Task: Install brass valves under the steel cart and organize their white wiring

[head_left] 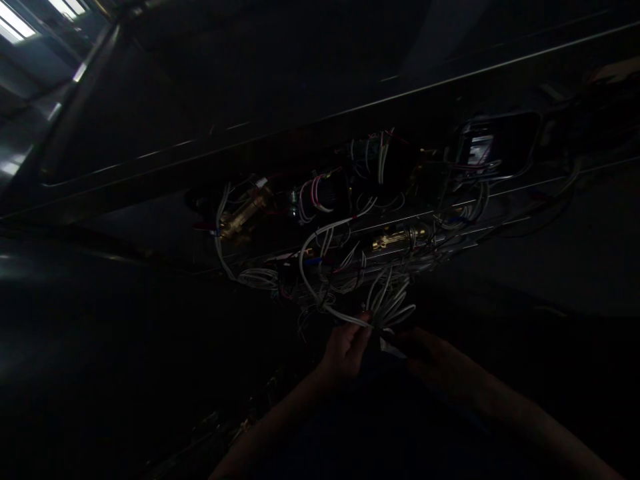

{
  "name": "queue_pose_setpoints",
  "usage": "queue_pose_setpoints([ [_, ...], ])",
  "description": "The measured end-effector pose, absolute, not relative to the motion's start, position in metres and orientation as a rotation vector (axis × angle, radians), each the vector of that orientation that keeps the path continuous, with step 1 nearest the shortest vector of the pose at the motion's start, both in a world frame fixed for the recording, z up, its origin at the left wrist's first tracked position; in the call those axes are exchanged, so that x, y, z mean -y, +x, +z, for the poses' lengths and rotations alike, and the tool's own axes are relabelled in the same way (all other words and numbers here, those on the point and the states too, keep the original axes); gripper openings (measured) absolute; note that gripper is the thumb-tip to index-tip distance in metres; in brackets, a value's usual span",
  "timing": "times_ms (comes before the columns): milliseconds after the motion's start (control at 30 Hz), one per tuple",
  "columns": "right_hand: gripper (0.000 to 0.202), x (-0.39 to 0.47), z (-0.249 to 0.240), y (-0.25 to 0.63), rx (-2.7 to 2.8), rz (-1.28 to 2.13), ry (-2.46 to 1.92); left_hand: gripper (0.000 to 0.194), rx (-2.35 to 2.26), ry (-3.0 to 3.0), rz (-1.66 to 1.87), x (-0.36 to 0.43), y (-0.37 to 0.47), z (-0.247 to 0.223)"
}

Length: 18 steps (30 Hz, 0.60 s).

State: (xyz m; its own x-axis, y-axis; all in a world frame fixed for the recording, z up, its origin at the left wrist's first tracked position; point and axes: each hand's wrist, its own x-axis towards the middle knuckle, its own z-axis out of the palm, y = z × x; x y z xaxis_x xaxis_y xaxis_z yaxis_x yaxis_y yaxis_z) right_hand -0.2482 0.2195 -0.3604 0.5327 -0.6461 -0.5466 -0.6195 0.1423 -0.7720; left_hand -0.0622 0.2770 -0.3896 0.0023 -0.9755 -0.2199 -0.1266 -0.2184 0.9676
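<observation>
In the dark lower middle of the head view, my left hand [346, 347] is closed, thumb and fingers pinching a white cable [350, 320]. Right beyond its fingertips, a looped bundle of white cables [395, 308] fans out upward. My right hand [427, 350] comes in from the right with its fingers curled beside the bundle's lower end. Something dark and slim seems to reach from it to the cables, but its kind is lost in shadow. A small pale piece [393, 345], perhaps a tag, shows between the two hands.
Above runs a long dark metal panel [260, 100] with an edge. Beneath it sit brass fittings [245, 217], a brass part [397, 238], a coiled cable bundle [257, 277] and a rectangular opening [515, 147]. Loose wires hang among them. Bright windows [15, 23] show at upper left.
</observation>
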Motion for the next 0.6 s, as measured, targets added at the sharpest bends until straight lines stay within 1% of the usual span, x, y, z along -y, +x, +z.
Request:
queue_pose_setpoints([
  [200, 0.035, -0.220, -0.348, -0.250, -1.055, -0.100, -1.270, 0.041, 1.193, 1.463, -1.417, -0.279, -0.063, -0.384],
  [300, 0.034, -0.224, -0.350, -0.247, -1.067, -0.111, -1.189, 0.040, 1.161, 1.512, -1.410, -0.279, -0.063, -0.385],
  [500, 0.032, -0.235, -0.367, -0.234, -0.996, -0.177, -1.251, 0.041, 1.194, 1.506, -1.391, -0.279, -0.062, -0.384],
  [600, 0.033, -0.239, -0.367, -0.231, -0.973, -0.160, -1.304, 0.042, 1.153, 1.478, -1.415, -0.278, -0.063, -0.384],
])
